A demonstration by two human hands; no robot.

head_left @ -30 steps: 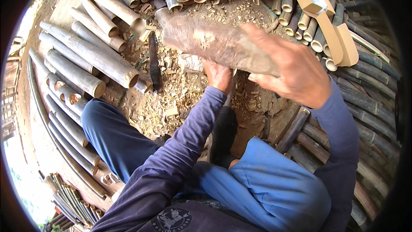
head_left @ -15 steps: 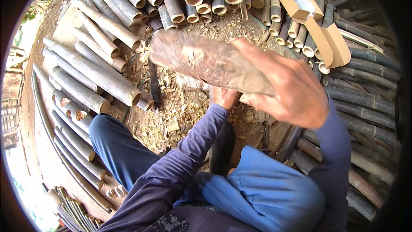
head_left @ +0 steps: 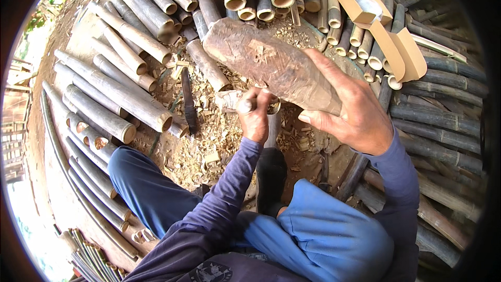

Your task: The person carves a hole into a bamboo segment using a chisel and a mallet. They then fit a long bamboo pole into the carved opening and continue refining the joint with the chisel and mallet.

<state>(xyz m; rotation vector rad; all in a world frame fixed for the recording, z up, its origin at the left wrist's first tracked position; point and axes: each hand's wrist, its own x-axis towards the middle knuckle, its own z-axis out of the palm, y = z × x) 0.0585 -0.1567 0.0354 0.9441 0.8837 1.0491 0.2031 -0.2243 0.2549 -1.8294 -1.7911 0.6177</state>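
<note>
My right hand (head_left: 360, 112) is closed round the narrower end of a thick wooden club (head_left: 266, 60), worn and dented on its face. The club is raised and slants up to the left, its far end above the chips. Below its underside, my left hand (head_left: 254, 120) is closed in a fist round a short tool (head_left: 245, 106); only its rounded, greyish end shows. Beneath that fist a bamboo tube (head_left: 272, 128) lies lengthwise toward me, its far opening partly hidden by the club and hand. Beside the fist lies a pale, rough wood block (head_left: 228, 101).
Wood chips (head_left: 209, 151) cover the ground ahead of me. A dark, flat blade-like tool (head_left: 188, 102) lies on the left. Cut bamboo tubes (head_left: 112, 89) lie left and ahead, with longer poles (head_left: 438, 130) at right. An open cardboard box (head_left: 360, 2) sits far right. My dark boot (head_left: 271, 177) is beside the tube.
The club has shifted right and a little away from the left side. My left hand has moved up and left, and now shows as a fist round the tool.
</note>
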